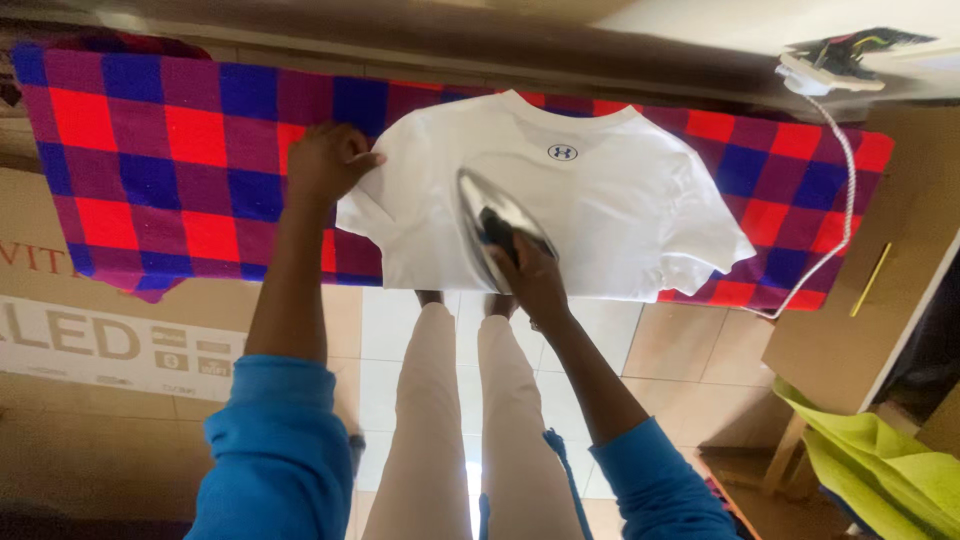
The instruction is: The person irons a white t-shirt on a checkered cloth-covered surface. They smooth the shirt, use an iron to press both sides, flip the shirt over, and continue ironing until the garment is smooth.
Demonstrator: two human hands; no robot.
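Under both my hands lies a white T-shirt [600, 215], spread on a red and blue checked cloth [160, 170]. My right hand [530, 275] is closed round the handle of an iron [490, 225] resting on the shirt. My left hand [325, 165], fingers curled, presses the shirt's sleeve edge.

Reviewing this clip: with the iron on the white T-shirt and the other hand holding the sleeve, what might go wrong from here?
1. The iron rests on the white T-shirt; lingering in one spot might scorch it.
2. The left hand pins the sleeve close to the iron, so a stroke that way could burn fingers.
3. The white cord hangs off the checked blanket edge and may snag, jerking the right hand.
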